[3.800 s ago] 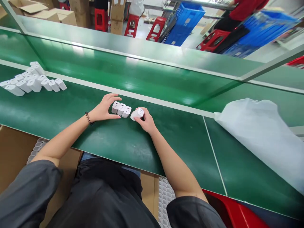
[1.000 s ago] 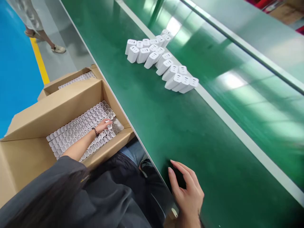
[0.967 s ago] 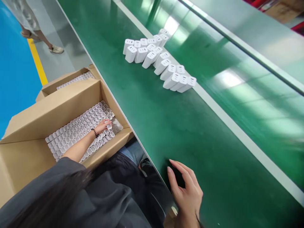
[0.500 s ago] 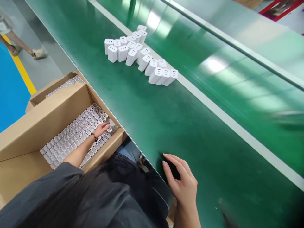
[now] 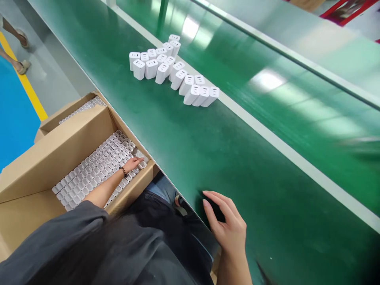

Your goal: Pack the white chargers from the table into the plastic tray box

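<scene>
My left hand (image 5: 132, 163) reaches down into a cardboard box (image 5: 68, 138) beside the belt. Its fingertips pinch a white charger (image 5: 143, 163) at the near right corner of a tray full of white chargers (image 5: 95, 168). My right hand (image 5: 227, 225) rests on the near edge of the green conveyor belt (image 5: 208, 150), fingers loosely curved and apart, holding nothing. A cluster of several white chargers (image 5: 172, 69) lies on the belt farther up, well out of reach of both hands.
A second box with a tray of chargers (image 5: 81, 109) sits behind the first. A pale strip (image 5: 282, 146) and a raised rail (image 5: 297, 63) run along the belt. Another person's feet (image 5: 19, 51) stand on the grey floor by a yellow line.
My left hand has slid toward the tray's near right corner with the charger. My right hand stays on the belt edge. The view has shifted slightly.
</scene>
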`<state>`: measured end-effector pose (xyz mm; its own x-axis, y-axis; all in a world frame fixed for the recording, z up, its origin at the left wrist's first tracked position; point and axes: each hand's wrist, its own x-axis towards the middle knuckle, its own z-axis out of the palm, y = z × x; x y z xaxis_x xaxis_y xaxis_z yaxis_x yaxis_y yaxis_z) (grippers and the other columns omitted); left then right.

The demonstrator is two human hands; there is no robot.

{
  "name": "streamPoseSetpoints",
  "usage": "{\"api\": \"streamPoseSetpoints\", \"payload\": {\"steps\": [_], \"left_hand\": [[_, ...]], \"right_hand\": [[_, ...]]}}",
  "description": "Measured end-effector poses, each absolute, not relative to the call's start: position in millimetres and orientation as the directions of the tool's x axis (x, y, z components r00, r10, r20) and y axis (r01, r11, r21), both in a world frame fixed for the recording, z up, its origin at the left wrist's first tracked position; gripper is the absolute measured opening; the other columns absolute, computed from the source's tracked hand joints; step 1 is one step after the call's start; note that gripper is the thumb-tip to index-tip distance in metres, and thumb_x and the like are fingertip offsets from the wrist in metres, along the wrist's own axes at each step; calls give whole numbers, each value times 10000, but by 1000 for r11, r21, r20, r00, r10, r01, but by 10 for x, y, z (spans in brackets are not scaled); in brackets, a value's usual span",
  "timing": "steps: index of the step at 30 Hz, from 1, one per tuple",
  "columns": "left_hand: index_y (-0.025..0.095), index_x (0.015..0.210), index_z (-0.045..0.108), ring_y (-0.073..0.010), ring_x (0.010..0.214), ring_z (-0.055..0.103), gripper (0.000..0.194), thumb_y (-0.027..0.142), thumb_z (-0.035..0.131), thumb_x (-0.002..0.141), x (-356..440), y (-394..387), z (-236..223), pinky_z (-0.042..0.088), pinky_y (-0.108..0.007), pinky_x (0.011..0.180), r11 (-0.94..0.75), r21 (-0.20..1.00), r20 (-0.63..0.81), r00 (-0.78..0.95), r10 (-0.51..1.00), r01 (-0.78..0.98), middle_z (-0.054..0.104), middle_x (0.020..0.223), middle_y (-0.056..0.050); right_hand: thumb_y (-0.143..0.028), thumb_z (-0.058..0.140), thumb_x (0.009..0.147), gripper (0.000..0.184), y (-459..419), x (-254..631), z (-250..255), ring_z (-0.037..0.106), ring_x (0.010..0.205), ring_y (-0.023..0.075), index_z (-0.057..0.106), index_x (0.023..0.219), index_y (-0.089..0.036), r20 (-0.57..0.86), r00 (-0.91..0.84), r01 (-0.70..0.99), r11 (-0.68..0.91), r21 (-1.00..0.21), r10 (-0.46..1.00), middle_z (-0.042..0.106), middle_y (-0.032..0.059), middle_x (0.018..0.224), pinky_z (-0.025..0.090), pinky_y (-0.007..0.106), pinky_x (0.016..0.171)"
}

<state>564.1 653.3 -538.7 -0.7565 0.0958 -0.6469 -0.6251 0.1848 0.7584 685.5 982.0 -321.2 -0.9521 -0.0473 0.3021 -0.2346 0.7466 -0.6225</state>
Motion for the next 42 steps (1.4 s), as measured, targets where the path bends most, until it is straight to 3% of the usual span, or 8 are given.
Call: {"api": "streamPoseSetpoints", "payload": {"steps": [9, 15, 21, 26, 30, 36, 39, 42], "left_hand": [[174, 998, 670, -152, 683, 615, 631, 422, 907, 469, 5858, 6079, -5136, 507, -272, 669, 317, 785, -619, -693, 369, -532, 626, 750, 1], [186, 1017, 667, -234, 814, 613, 462, 481, 765, 675, 5614, 6215, -5247, 474, -313, 759, 533, 774, -524, -818, 237, -341, 618, 764, -31], [191, 938, 635, -358, 1171, 490, 363, 425, 778, 700, 5432, 6474, -5453, 327, -430, 1051, 771, 625, -392, -902, 181, -117, 649, 848, -125], [138, 1034, 640, -363, 1291, 405, 286, 323, 669, 818, 5533, 6495, -5580, 219, -512, 1126, 883, 470, -356, -910, 214, 24, 657, 1097, -204], [106, 1126, 635, -372, 1400, 286, 301, 262, 571, 876, 5642, 6353, -5597, 183, -537, 1155, 934, 347, -316, -927, 202, 85, 511, 1382, -224], [149, 1320, 559, -362, 1448, 232, 418, 259, 476, 925, 5665, 6236, -5612, 138, -591, 1177, 943, 279, -297, -918, 263, 180, 432, 1486, -178], [220, 1241, 632, -330, 1458, 243, 376, 306, 573, 879, 5657, 6272, -5620, 61, -583, 1209, 897, 311, -318, -855, 410, 315, 514, 1448, -99], [208, 1097, 708, -340, 1398, 358, 282, 253, 583, 848, 5700, 6316, -5550, 135, -594, 1194, 893, 281, -332, -837, 435, 353, 680, 1207, -99]], "right_hand": [[-221, 618, 908, 208, 9809, 6856, -3197, 671, 934, 218, 672, 1107, -244, 293, -955, -226, 744, -629, -43, 694, 67, 1038, 553, 385, 852], [-217, 614, 909, 199, 9795, 6854, -3188, 671, 927, 218, 673, 1098, -240, 298, -953, -235, 749, -620, -51, 696, 68, 1033, 549, 384, 844], [-212, 614, 913, 179, 9784, 6855, -3173, 670, 928, 210, 674, 1081, -231, 300, -952, -232, 765, -601, -53, 698, 69, 1028, 551, 372, 847], [-218, 615, 911, 185, 9793, 6850, -3187, 673, 924, 208, 680, 1084, -225, 300, -953, -234, 751, -617, -50, 697, 67, 1032, 549, 369, 842], [-206, 622, 908, 177, 9793, 6854, -3180, 669, 930, 200, 679, 1076, -210, 311, -949, -245, 742, -624, -52, 693, 69, 1026, 538, 352, 848], [-203, 625, 908, 178, 9809, 6855, -3210, 666, 941, 199, 676, 1079, -208, 304, -951, -246, 734, -633, -57, 690, 72, 1033, 532, 351, 859], [-230, 618, 913, 185, 9807, 6850, -3188, 672, 946, 211, 679, 1087, -217, 303, -951, -249, 736, -630, -62, 692, 75, 1047, 542, 367, 861], [-281, 614, 910, 206, 9832, 6864, -3152, 690, 940, 245, 691, 1096, -238, 316, -945, -272, 723, -635, -79, 702, 78, 1066, 559, 410, 868]]}}
